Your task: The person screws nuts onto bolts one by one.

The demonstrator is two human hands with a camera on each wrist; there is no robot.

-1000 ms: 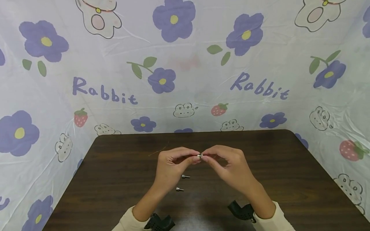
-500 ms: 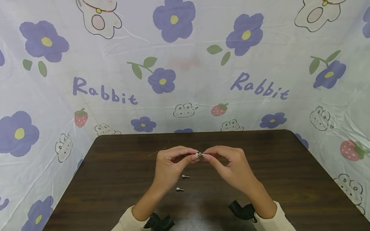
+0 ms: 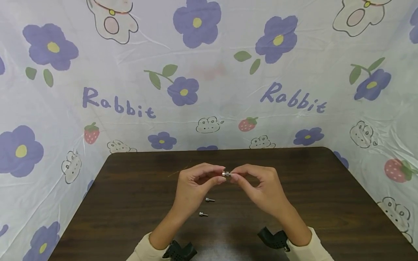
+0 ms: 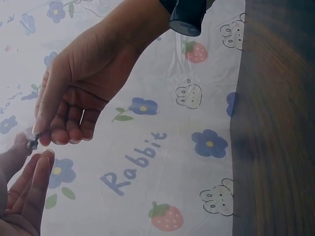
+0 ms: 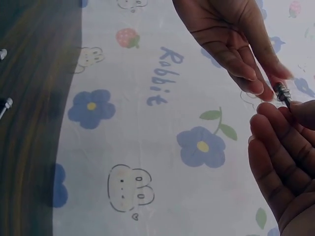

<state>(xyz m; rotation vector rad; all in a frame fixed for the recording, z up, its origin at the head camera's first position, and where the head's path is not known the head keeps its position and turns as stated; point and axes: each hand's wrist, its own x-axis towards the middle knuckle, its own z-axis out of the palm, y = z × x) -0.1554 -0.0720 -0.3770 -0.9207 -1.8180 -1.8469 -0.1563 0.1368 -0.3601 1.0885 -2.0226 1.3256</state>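
Both hands are raised above the table, meeting at a small silver bolt [image 3: 226, 174]. My right hand [image 3: 262, 185] pinches the bolt's thin end between thumb and fingertips. Around the thicker end, the thumb and index finger of my left hand [image 3: 194, 186] are curved, with a small gap showing. In the right wrist view, the bolt [image 5: 282, 92] has ring-like parts stacked along it, and the thumb of the left hand [image 5: 236, 44] is at its head. Dark and partly hidden, the bolt [image 4: 32, 143] shows between both hands in the left wrist view.
Two more bolts lie on the dark wooden table below the hands, one bolt [image 3: 210, 199] farther back and another bolt [image 3: 203, 214] nearer. Black wrist-camera mounts [image 3: 272, 238] hang at both wrists. A printed cloth [image 3: 209, 101] stands behind the table [image 3: 130, 203].
The left fingertips have parted slightly around the bolt's thick end, so more of it shows between the hands. The right hand has shifted a little to the right. The loose bolts have stayed put.
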